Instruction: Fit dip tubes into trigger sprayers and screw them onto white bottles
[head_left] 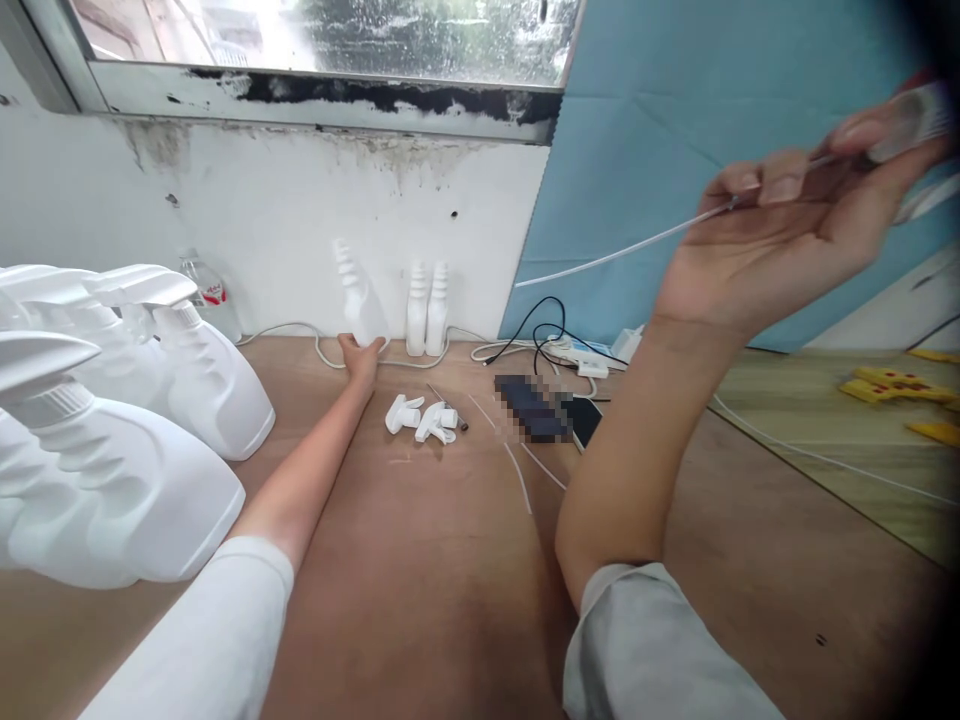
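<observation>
My left hand (pixel 361 352), arm stretched toward the wall, is wrapped round the base of a white bottle (pixel 361 300) with a ribbed neck and no spray head. The bottle tilts to the left. Raised at the upper right, my right hand (pixel 802 200) has its fingers closed on a thin white tube (pixel 622 254) that points left. A blurred, partly clear piece (pixel 911 120) is at those fingers too; its kind is unclear. Two more headless bottles (pixel 427 310) stand by the wall. Two white trigger spray heads (pixel 424 418) lie on the wooden table (pixel 420 580).
Several white spray bottles with heads (pixel 150 450) crowd the left side, a clear bottle (pixel 208 290) behind them. Loose tubes (pixel 519 480), a thin screwdriver-like tool (pixel 450 408), a blurred dark object (pixel 534 408), a phone (pixel 583 420) and cables (pixel 555 340) lie mid-table. Yellow items (pixel 892 385) lie far right.
</observation>
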